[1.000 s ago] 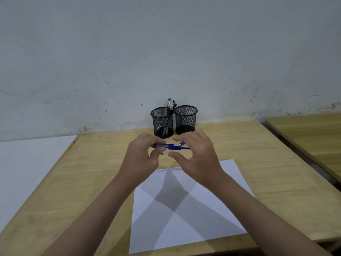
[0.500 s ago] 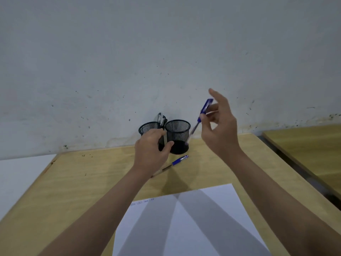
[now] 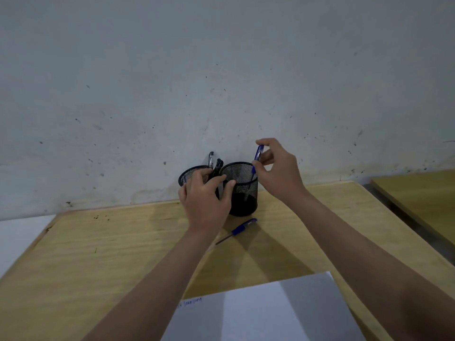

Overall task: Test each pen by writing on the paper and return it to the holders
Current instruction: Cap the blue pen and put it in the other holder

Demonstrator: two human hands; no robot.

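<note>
Small blue handwriting on paper (image 3: 258,313) top edge, illegible.

Black mesh, blue pens, pale wood

Two black mesh holders (image 3: 242,185); blue pens (image 3: 257,153) (image 3: 242,227); a yellowish wooden table (image 3: 98,254); white paper (image 3: 246,316); a speckled grey-white wall (image 3: 221,82).

Not much to report on the person here, honestly. Only two forearms and hands are in frame, coming in from the bottom edge. Both arms are bare all the way to where the picture cuts them off, so any sleeves must end out of view. The left hand (image 3: 205,196) and the right hand (image 3: 279,169) are bare too, with short nails as far as the frame lets anyone tell. The arms look slim, and soft shadows fall across both.
</note>
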